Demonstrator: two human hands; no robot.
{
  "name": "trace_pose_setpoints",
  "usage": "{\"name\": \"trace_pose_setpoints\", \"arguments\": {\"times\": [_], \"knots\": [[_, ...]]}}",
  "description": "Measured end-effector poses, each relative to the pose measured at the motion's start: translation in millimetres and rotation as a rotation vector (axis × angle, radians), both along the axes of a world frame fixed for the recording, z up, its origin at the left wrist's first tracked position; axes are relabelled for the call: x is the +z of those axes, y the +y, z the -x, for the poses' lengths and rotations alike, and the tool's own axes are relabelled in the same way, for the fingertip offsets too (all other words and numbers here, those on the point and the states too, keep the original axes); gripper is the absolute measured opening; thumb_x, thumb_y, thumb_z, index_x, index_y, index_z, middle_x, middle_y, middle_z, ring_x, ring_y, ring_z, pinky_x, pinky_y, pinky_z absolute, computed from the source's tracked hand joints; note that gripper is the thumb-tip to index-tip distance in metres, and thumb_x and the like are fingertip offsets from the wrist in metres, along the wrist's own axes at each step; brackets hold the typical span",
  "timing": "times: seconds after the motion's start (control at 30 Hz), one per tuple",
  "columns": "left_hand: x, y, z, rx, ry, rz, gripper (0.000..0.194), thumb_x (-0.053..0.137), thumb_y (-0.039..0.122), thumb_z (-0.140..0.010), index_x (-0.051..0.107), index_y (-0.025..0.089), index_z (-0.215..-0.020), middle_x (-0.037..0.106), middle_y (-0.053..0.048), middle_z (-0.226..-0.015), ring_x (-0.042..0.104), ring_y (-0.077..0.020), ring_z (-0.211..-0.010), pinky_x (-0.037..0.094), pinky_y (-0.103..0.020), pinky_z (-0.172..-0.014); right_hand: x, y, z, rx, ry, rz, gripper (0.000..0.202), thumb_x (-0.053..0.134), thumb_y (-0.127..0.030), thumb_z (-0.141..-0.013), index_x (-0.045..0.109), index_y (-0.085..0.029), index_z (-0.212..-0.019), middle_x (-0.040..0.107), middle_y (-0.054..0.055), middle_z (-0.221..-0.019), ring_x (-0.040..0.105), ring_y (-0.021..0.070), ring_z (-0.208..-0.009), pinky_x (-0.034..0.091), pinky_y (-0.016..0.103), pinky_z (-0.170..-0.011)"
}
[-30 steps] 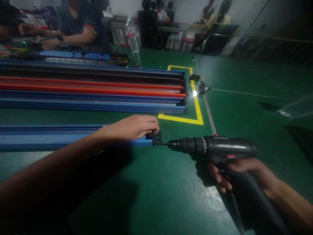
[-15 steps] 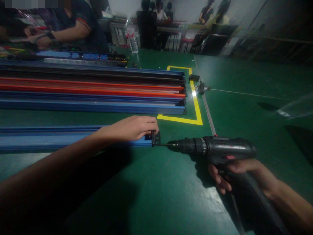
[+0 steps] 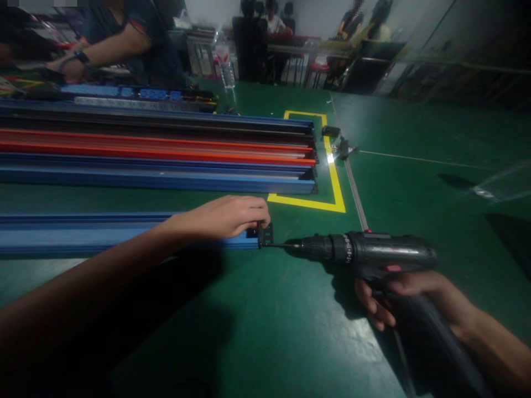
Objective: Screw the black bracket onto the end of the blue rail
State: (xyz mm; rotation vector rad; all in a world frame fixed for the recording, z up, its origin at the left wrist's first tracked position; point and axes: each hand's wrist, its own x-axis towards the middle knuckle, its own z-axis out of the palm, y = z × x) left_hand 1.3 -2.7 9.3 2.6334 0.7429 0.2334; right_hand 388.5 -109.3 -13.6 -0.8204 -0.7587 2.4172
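My right hand is wrapped round the grip of a black cordless drill, which lies level and points left. Its long thin bit reaches the lower part of a black end bracket. That bracket sits at the right end of a blue metal profile lying on the green tabletop. My left hand is closed over this end of the profile, its fingertips at the bracket. The fingers partly hide what they grip.
Beyond lie several blue, black and red profiles side by side, their ends inside yellow tape. Small black parts with a thin cord rest right of the tape. A water bottle stands at the back; a co-worker's arm is far left.
Both hands, the drill and the profile stay almost in place, apart from a slight shift of the view. The co-worker's hands at the far left have moved.
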Motion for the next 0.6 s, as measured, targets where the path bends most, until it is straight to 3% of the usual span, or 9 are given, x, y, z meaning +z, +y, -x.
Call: {"name": "trace_pose_setpoints", "arguments": {"times": [0.6], "knots": [[-0.9,0.7,0.3,-0.016,-0.011,-0.023,0.023,0.045,0.012,-0.099,0.065,0.02,-0.105,0.064,-0.005,-0.108,0.06,-0.0151,-0.096,0.044,-0.024,-0.083,0.5,0.8,-0.4,0.009,-0.029,-0.018,0.034,0.064,-0.028,-0.08,0.077,-0.007,-0.102,0.076,0.014,-0.089,0.073,0.0198,-0.07,0.06,0.033,-0.073]]}}
